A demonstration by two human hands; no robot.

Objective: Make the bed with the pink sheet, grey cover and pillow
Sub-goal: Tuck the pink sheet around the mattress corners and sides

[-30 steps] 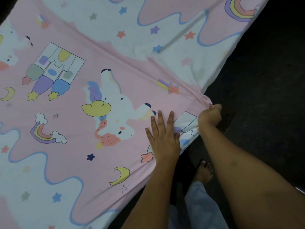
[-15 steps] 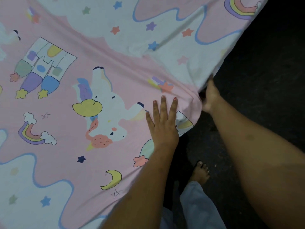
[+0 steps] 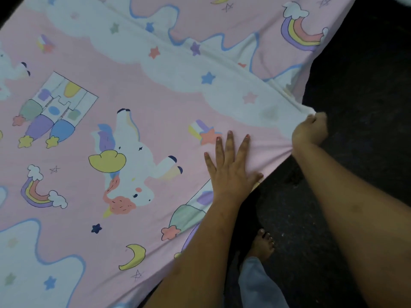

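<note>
Head view shows us smoothing the sheet (image 3: pixel 155 96), spread wide beneath us, left hand (image 3: pixel 231 174) flat on it, right hand (image 3: pixel 311 132) clenched on its edge; next, we judge, a taut pull.

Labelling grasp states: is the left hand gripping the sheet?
No, the left hand lies flat, open-palmed, on the pink sheet.

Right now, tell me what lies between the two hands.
Only pink sheet, creased toward the right hand; the left hand lies flat. Head view.
</note>
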